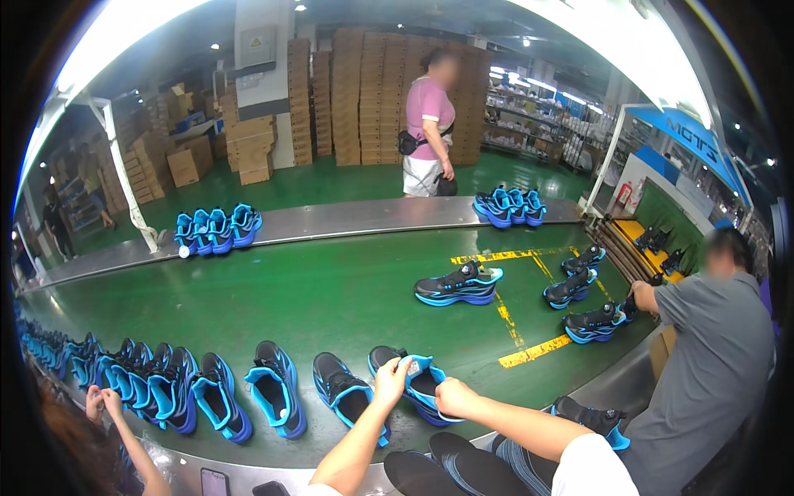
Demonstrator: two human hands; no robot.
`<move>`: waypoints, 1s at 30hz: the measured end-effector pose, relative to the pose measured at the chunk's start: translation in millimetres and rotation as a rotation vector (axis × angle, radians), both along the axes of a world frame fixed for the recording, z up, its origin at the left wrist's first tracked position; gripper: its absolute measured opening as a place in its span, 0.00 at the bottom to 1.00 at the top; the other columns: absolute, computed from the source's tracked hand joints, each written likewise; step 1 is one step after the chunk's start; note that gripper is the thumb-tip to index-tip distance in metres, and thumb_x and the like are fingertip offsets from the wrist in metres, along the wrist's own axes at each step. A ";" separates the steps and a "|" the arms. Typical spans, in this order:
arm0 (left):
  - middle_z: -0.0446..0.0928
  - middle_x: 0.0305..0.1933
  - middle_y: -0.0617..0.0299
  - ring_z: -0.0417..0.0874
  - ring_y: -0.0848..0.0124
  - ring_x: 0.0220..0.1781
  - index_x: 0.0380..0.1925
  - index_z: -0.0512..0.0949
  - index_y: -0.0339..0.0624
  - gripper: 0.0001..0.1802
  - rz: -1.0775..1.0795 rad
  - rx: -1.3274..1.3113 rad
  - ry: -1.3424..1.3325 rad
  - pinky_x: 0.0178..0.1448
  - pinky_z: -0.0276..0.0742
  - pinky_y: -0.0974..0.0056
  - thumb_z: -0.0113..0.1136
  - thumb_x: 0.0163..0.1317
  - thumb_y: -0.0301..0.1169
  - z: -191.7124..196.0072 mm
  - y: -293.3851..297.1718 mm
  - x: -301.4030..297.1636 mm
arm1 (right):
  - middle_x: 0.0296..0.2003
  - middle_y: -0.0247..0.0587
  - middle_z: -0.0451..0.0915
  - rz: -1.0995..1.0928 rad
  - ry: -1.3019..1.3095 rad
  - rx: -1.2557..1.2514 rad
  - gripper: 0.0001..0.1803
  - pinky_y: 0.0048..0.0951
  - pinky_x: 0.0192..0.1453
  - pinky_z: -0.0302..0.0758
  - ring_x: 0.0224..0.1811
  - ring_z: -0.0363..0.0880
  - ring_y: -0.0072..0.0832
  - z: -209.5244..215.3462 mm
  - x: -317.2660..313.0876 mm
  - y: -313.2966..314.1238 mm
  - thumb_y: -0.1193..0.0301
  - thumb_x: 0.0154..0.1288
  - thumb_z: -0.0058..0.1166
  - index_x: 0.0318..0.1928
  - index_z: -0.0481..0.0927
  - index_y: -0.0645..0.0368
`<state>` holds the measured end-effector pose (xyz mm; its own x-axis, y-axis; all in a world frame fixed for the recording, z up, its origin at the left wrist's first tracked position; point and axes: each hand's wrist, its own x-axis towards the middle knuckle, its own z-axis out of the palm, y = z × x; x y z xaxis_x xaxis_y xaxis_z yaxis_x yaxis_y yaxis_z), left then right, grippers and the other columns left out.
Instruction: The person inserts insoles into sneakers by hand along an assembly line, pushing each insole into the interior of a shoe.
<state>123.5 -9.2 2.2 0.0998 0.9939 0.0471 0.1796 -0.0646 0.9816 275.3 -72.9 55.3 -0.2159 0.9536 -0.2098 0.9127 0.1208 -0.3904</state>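
A black sports shoe with a bright blue lining [426, 383] stands on the green belt in front of me. My left hand [392, 381] is closed on its collar at the left side, near a small white label. My right hand [454, 398] pinches the collar on the opposite side, so the opening is held between both hands. Just left of it stands a matching shoe [337, 374], with another shoe [275, 388] further left. Dark insoles with blue lines [460, 463] lie on the metal edge below my right forearm.
Several like shoes [169, 388] line the belt [331, 281] at left, beside a co-worker's hands [103, 403]. More shoes [217, 230] stand on the far metal ledge [364, 213]. At right, a person in grey [703, 364] reaches toward shoes by yellow markings. Phones [215, 481] lie near me.
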 end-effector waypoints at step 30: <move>0.65 0.21 0.70 0.63 0.80 0.27 0.24 0.69 0.35 0.16 -0.072 -0.049 -0.190 0.28 0.62 0.72 0.53 0.60 0.38 -14.2 13.4 5.8 | 0.36 0.52 0.70 0.203 -0.333 0.217 0.11 0.39 0.41 0.74 0.40 0.72 0.42 -69.6 -3.0 28.8 0.71 0.54 0.43 0.28 0.74 0.66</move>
<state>129.3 4.2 -12.0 0.1644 0.9861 0.0234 -0.0126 -0.0216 0.9997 272.3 -44.1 -14.3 -0.3581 0.9283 -0.0996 0.9336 0.3574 -0.0254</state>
